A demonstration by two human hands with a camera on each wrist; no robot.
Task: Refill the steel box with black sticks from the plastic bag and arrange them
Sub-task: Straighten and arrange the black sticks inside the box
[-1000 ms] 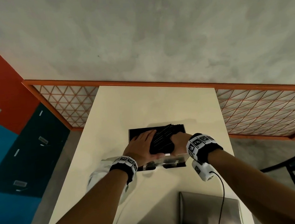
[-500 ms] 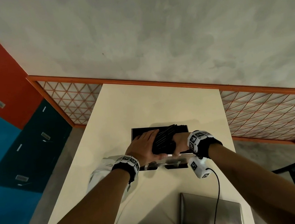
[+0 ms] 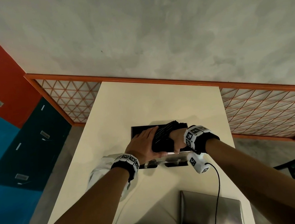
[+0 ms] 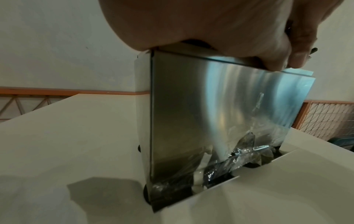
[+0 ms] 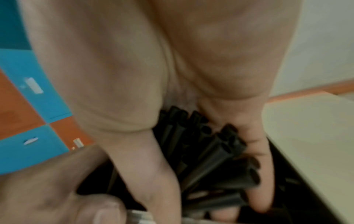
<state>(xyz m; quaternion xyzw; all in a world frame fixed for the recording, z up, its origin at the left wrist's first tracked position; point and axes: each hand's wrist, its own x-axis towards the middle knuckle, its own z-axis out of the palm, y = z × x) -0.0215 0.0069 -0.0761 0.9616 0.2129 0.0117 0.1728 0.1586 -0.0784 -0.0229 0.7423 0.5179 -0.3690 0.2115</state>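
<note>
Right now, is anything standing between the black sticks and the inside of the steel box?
Nothing visible does. The black sticks sit in the open top of the steel box, held by the right hand, with the left hand against them.

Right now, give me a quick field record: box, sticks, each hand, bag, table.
steel box: upright on the table, top open
black sticks: bundle at the box opening, fanned and untidy
left hand: fingers straight, laid flat on the sticks, thumb at the near rim
right hand: fingers curled round the stick bundle
plastic bag: on the table, left of the box
table: cream top
</note>
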